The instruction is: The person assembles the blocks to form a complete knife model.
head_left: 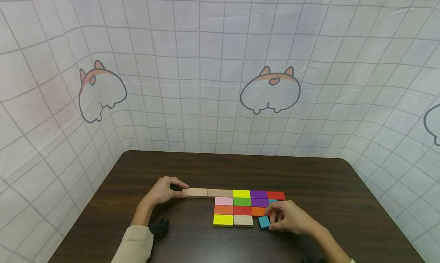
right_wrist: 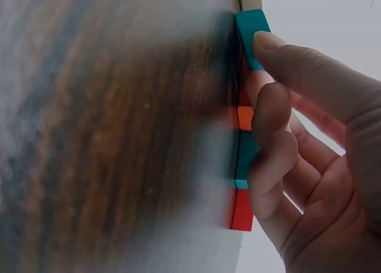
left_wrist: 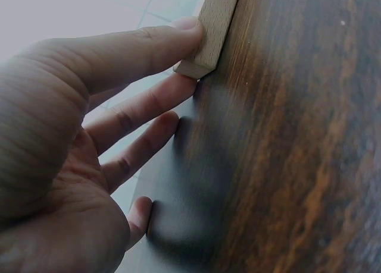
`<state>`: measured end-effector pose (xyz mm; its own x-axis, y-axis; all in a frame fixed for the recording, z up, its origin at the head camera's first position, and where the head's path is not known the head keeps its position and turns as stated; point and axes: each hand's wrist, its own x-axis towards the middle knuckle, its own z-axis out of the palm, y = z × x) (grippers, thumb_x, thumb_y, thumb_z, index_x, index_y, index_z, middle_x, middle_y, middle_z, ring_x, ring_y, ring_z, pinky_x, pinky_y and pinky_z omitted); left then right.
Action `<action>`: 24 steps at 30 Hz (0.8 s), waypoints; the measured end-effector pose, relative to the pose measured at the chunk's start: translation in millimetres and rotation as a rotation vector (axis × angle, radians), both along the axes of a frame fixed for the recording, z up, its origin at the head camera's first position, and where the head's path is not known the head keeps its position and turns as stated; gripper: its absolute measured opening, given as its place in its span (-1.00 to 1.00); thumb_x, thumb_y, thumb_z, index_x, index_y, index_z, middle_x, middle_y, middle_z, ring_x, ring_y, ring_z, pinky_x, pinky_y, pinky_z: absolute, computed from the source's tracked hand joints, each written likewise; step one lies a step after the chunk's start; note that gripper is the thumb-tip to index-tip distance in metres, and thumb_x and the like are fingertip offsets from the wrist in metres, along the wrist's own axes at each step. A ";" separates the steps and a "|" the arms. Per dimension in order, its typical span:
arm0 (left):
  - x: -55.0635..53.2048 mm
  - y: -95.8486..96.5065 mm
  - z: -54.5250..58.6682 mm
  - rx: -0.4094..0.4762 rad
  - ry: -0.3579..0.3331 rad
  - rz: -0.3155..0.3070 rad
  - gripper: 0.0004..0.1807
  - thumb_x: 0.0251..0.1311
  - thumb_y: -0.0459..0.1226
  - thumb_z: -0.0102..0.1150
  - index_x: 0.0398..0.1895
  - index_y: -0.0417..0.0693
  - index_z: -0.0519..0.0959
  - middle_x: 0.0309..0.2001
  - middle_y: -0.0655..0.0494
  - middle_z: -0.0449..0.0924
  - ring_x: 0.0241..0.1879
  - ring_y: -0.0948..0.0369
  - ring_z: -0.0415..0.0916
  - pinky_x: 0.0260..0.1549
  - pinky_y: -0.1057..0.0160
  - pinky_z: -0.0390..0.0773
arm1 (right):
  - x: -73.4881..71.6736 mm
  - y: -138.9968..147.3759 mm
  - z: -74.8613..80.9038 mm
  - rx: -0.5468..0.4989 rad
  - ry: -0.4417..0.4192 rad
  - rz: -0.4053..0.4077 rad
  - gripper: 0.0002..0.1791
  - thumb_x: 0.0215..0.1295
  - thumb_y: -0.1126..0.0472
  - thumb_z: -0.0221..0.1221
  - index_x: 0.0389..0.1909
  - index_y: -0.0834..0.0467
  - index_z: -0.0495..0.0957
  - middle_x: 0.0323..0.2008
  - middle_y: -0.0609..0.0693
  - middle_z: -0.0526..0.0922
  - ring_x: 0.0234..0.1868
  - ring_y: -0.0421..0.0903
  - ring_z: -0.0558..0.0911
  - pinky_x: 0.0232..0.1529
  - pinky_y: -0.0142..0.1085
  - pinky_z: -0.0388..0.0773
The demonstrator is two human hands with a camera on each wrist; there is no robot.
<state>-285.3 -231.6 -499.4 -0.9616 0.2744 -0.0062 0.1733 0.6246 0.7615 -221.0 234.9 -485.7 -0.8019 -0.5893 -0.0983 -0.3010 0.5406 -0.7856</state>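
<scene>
At the left end of the top row, my left hand [head_left: 166,190] pinches a plain wooden block [head_left: 196,193] between thumb and fingers. In the left wrist view the thumb lies on the side of this wooden block [left_wrist: 218,26], and the other fingers spread beyond its end. My right hand [head_left: 289,216] holds a small teal block [head_left: 264,222] at the lower right of the flat block layout. Seen from the right wrist, the teal block [right_wrist: 252,35] is tilted relative to its neighbours, with the thumb on its face. The right hand hides part of the layout's right side.
Rows of coloured blocks lie together: a second wooden block [head_left: 220,193], yellow [head_left: 223,220], pink [head_left: 223,201], green [head_left: 242,202], purple [head_left: 258,194], red [head_left: 276,195], and a speckled pale one [head_left: 243,221]. They rest on a dark brown table [head_left: 192,244] before a gridded curtain [head_left: 206,102].
</scene>
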 end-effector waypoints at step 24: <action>-1.5 -1.5 -1.5 -0.010 0.009 -0.005 -0.79 0.10 -0.18 0.54 -0.17 0.23 0.81 -0.08 0.21 0.74 0.13 0.00 0.58 0.21 -0.19 0.49 | 0.9 -10.7 1.3 0.039 -0.003 -0.011 -0.82 0.25 0.20 0.43 -0.20 0.10 0.64 -0.50 -0.12 0.67 -0.63 -0.25 0.59 -0.58 -0.33 0.59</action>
